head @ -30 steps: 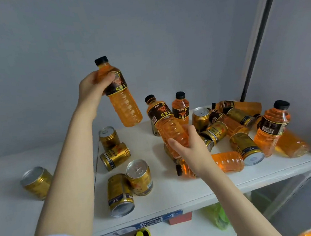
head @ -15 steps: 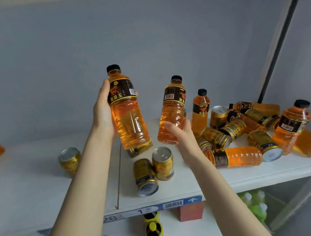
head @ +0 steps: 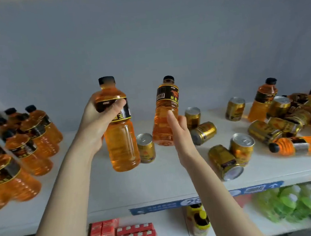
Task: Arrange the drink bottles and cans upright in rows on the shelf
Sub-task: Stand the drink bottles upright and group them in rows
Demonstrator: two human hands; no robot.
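White shelf board (head: 166,181) under a grey wall fills the middle of the frame. Centre-left, the left hand (head: 98,123) wraps the label band of an orange bottle (head: 120,140), thumb across the front and wrist cocked so the cap points up. It looks bound for the standing bottles (head: 29,141) at the left edge. Just right of it, the right hand (head: 178,130) grasps a second bottle (head: 166,113) low on its body, also cap-up, with the forearm rising from the bottom of the frame. Over on the right, fallen cans (head: 223,160) and a lying bottle (head: 301,145) wait their turn.
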